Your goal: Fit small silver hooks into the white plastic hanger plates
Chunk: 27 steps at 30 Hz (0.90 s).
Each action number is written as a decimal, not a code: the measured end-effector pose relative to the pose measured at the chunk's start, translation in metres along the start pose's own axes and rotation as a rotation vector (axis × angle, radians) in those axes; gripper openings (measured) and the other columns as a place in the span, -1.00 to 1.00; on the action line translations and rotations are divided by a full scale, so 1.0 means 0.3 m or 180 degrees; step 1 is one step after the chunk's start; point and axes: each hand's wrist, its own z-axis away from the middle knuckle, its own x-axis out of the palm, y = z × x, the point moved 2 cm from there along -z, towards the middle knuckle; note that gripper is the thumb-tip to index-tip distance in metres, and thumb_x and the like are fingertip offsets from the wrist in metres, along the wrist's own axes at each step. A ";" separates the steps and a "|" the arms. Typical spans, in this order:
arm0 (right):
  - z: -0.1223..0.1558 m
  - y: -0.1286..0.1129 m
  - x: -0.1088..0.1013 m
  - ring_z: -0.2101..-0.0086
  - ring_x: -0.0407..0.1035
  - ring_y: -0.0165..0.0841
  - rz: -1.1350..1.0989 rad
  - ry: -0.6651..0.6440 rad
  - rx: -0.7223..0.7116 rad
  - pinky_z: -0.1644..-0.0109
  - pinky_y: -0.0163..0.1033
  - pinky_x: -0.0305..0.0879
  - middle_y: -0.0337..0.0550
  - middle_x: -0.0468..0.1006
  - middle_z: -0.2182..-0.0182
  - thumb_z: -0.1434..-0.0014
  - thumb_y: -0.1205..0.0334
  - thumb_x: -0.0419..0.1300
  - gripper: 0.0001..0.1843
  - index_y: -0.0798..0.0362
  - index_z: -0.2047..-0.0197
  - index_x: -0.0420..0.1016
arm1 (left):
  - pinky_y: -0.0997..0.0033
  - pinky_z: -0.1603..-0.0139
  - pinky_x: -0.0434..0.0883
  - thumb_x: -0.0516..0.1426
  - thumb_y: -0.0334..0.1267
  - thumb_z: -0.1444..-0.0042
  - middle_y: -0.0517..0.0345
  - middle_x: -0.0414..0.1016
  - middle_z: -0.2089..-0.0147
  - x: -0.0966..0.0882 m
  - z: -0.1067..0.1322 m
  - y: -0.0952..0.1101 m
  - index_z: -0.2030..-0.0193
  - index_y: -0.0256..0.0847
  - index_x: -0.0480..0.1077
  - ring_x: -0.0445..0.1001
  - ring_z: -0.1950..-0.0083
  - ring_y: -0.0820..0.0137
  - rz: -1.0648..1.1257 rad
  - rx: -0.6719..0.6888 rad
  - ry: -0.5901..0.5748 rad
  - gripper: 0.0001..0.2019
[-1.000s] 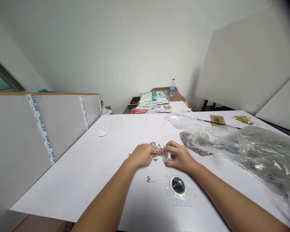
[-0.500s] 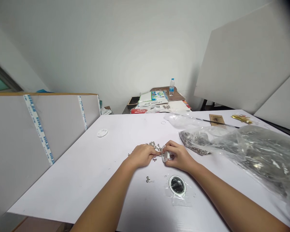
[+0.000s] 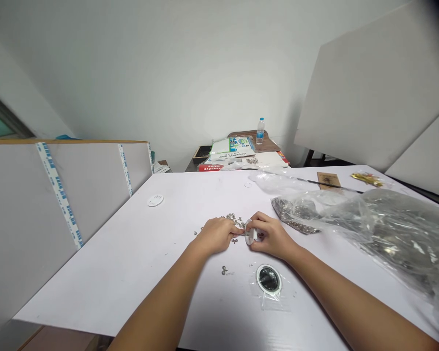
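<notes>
White plastic fitting [image 3: 251, 234] stands on edge, gripped in the right hand [image 3: 272, 237]: fingers curled closely round it, thumb on top, hand nearly closed. Left hand [image 3: 216, 235] lies palm down just beside it, fingers curved and tips reaching the fitting's near face. Whether those fingers pinch anything cannot be told; the hands hide that spot.

Step in hand, as judged: close fingertip work on the fitting, with small metal clips [image 3: 234, 218] heaped just beyond the left hand. Work at this scale calls for steady, closely paired hands and a clip picked singly from the heap.

Two loose clips lie apart: one just below the left fingertips [image 3: 234, 241], another nearer the person [image 3: 224, 270]. A round black-centred disc [image 3: 269, 280] in a clear sleeve sits on the tabletop [image 3: 113, 263] below the right hand. Past the right hand lies a clear bag of metal parts [image 3: 294, 214], its spill of plastic merging into a larger clear bag [image 3: 388, 234]. A white disc [image 3: 155, 200] rests well apart to the left.
</notes>
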 end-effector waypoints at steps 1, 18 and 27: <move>0.000 0.001 0.000 0.41 0.28 -0.43 0.0005 -0.0001 -0.0004 0.37 -0.31 0.23 -0.22 0.35 0.26 0.16 0.55 0.22 -0.60 -0.01 0.23 0.48 | 0.39 0.33 0.20 -0.05 -0.27 -0.30 0.22 0.55 0.24 0.000 0.000 0.001 -0.04 0.21 0.49 0.43 0.24 0.34 0.0002 -0.0015 0.0000 -0.63; 0.002 -0.003 0.008 0.48 0.24 -0.47 0.0004 0.0072 0.0034 0.42 -0.32 0.22 -0.24 0.35 0.28 0.16 0.54 0.22 -0.63 0.00 0.26 0.48 | 0.42 0.44 0.11 0.02 -0.52 -0.05 0.19 0.49 0.39 -0.038 0.000 0.064 -0.05 0.27 0.46 0.43 0.36 0.35 -0.0611 -0.0159 -0.0249 -0.43; 0.004 -0.006 0.006 0.47 0.24 -0.46 -0.0003 0.0179 -0.0011 0.43 -0.33 0.24 -0.22 0.36 0.30 0.17 0.54 0.21 -0.67 0.01 0.30 0.47 | 0.44 0.43 0.18 0.05 -0.53 0.02 0.12 0.45 0.42 -0.038 -0.009 0.086 0.06 0.13 0.51 0.44 0.37 0.32 -0.0847 -0.0191 -0.0354 -0.50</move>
